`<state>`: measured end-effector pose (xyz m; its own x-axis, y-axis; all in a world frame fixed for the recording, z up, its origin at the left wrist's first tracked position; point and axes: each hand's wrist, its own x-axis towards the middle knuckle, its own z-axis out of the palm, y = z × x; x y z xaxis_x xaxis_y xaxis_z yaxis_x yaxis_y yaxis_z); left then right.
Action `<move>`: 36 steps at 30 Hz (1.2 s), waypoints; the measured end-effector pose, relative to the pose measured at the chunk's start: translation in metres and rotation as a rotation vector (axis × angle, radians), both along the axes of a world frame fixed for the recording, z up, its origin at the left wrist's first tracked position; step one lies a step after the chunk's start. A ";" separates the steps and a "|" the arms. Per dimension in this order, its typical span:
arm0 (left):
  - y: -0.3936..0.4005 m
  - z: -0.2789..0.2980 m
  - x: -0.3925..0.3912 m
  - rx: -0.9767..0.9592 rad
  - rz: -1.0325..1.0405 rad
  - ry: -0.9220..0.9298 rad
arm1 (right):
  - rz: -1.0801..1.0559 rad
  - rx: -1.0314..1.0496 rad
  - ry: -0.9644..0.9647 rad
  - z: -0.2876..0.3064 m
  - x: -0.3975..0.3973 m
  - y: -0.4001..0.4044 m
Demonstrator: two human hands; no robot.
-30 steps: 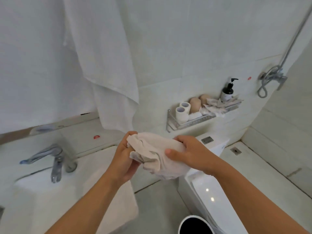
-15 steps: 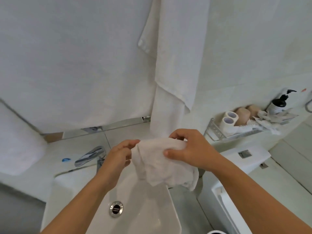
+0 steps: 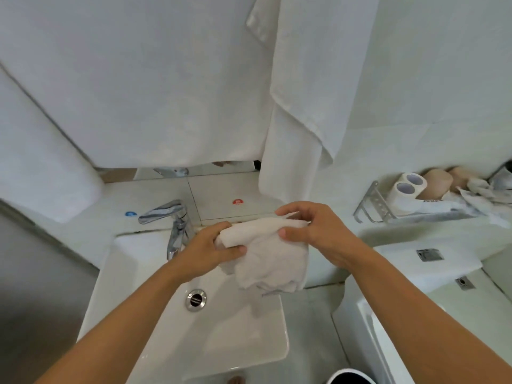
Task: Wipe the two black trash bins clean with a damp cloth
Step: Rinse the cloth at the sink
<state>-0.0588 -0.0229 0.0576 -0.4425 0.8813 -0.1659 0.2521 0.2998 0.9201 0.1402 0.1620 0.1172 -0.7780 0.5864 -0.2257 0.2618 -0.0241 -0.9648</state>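
Both hands, left hand (image 3: pixel 213 249) and right hand (image 3: pixel 313 231), grip the bunched cloth (image 3: pixel 268 259) above the sink (image 3: pixel 243 336) beside the faucet (image 3: pixel 173 223). Step in hand: probably wetting the cloth. Next: open faucet, then wring.

We catch only a sliver of a black bin (image 3: pixel 349 377), sliced off by the bottom edge. The shelf (image 3: pixel 393 214) runs out of the right edge, its far items too blurred to name. The cloth (image 3: pixel 270 254) hides the left hand (image 3: pixel 213 249) fingertips from us.
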 end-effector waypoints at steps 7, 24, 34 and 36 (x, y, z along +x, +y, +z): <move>0.001 -0.014 0.025 0.112 0.240 -0.427 | 0.009 -0.515 0.184 -0.030 0.022 0.014; 0.015 -0.016 0.093 -0.084 0.174 0.093 | -0.342 -0.252 0.097 -0.055 -0.015 -0.047; 0.024 -0.025 0.064 0.199 0.337 -0.031 | -0.244 -0.038 0.110 -0.082 -0.009 -0.058; 0.026 -0.029 0.065 0.212 0.333 -0.079 | -0.259 -0.056 0.092 -0.088 -0.011 -0.062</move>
